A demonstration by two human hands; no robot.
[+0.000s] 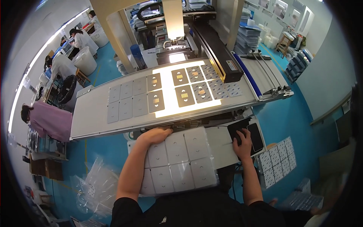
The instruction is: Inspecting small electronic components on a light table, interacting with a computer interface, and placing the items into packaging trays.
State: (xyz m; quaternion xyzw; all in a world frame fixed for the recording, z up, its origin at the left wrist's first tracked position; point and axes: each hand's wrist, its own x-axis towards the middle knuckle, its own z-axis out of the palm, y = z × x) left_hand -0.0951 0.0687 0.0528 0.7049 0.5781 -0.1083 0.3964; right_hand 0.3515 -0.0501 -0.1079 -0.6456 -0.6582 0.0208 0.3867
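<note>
My right hand (244,145) is wrapped round a black computer mouse (238,138) on a dark mouse pad (233,128). My left hand (158,136) is closed, its fingers curled in at the dark front edge under the machine bed; whatever they touch is hidden. Below that wrist lies a clear-wrapped sheet of pale rectangular cards (179,159), close in front of my body. On the white machine bed (92,113) above, grey cards (132,100) lie at the left. Strong light falls on dark-faced cards (185,94) in the middle, and patterned cards (219,89) lie to their right.
An overhead machine head (176,47) and black rail (217,53) span the bed. A black flat device (257,137) sits right of the mouse pad. Patterned card sheets (278,160) stand lower right; crumpled clear plastic (98,187) lies lower left. A person in pink (51,121) works at left.
</note>
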